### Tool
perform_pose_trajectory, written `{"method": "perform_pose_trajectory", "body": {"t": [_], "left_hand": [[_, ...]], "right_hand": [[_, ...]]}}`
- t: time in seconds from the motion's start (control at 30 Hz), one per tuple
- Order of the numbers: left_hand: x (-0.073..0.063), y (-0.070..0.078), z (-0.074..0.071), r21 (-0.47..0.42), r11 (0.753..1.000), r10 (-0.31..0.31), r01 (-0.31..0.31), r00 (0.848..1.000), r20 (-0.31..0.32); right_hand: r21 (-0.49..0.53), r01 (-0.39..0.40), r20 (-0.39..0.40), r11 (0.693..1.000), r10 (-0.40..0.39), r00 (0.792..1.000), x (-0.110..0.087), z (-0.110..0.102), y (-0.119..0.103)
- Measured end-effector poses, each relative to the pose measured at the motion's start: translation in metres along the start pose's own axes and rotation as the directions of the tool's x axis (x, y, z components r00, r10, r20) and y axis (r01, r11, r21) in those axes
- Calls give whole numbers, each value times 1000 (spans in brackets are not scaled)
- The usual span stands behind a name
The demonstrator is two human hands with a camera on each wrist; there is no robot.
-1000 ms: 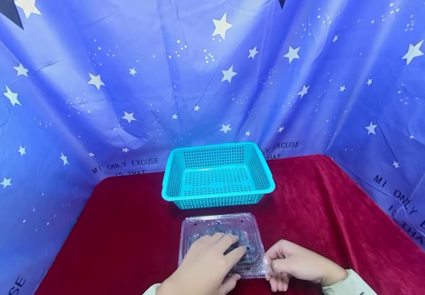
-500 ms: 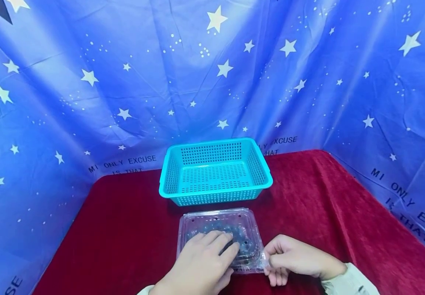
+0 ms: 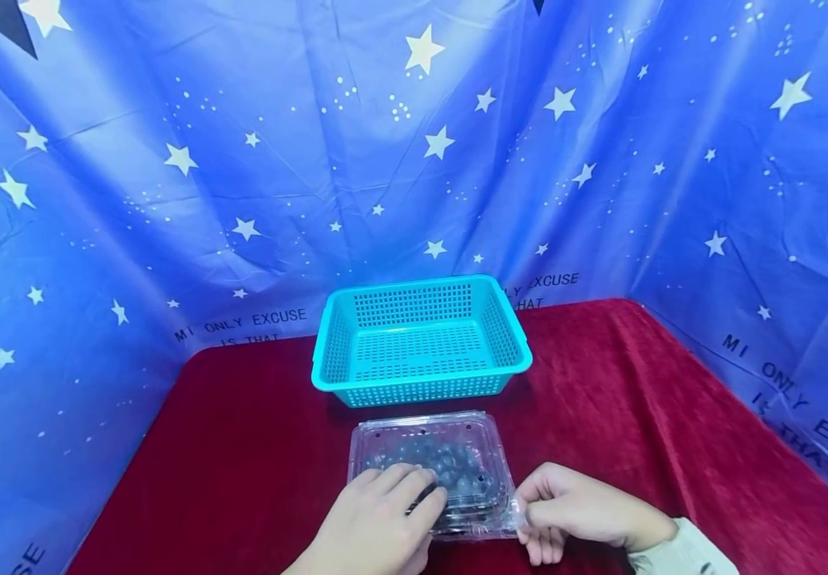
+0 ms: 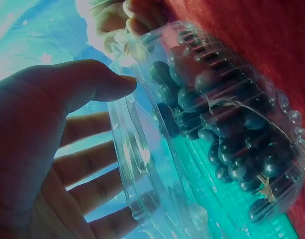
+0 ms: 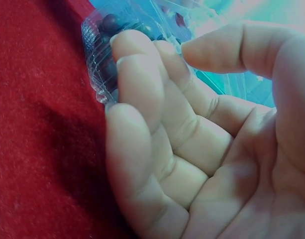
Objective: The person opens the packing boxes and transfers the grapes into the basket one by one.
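A clear plastic clamshell box (image 3: pixel 435 431) lies on the table with its lid down. Dark round grapes (image 4: pixel 237 159) on brown stems show through its wall in the left wrist view. My left hand (image 3: pixel 381 515) rests on the left front of the lid, its fingers nearly straight and spread across the top. In the left wrist view its thumb (image 4: pixel 105 82) is right at the lid's rim. At the front right corner, my right hand (image 3: pixel 575 503) pinches the box's edge between thumb and index finger. The other right fingers (image 5: pixel 137 94) curl loosely beside the box.
A turquoise perforated basket (image 3: pixel 421 383) stands just behind the box, with nothing in it. Dark red velvety cloth (image 3: pixel 241 455) covers the table. Blue star-printed curtains (image 3: pixel 299 192) hang behind it and along both sides.
My left hand has slid left and toward me over the lid, uncovering more of the grapes. The right hand keeps its pinch at the corner. The head view shifted slightly.
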State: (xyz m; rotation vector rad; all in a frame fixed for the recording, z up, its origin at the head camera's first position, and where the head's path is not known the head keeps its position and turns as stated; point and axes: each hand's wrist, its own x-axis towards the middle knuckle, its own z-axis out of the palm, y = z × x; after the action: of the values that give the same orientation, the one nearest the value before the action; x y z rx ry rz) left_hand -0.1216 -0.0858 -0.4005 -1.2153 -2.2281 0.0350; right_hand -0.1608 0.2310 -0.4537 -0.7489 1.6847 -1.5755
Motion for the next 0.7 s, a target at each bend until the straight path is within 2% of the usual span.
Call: {"method": "perform_pose_trajectory", "body": {"t": [0.43,0.7], "left_hand": [[-11,-8,-2,24,1000,-4,5,999,-50],[-22,-14,-6,15,999,-33,33,999,28]], "right_hand": [[-13,-14,-5,1000,14,1000,1,1,-2],[-20,-24,-10,1000,24,1000,2,-1,-1]]}}
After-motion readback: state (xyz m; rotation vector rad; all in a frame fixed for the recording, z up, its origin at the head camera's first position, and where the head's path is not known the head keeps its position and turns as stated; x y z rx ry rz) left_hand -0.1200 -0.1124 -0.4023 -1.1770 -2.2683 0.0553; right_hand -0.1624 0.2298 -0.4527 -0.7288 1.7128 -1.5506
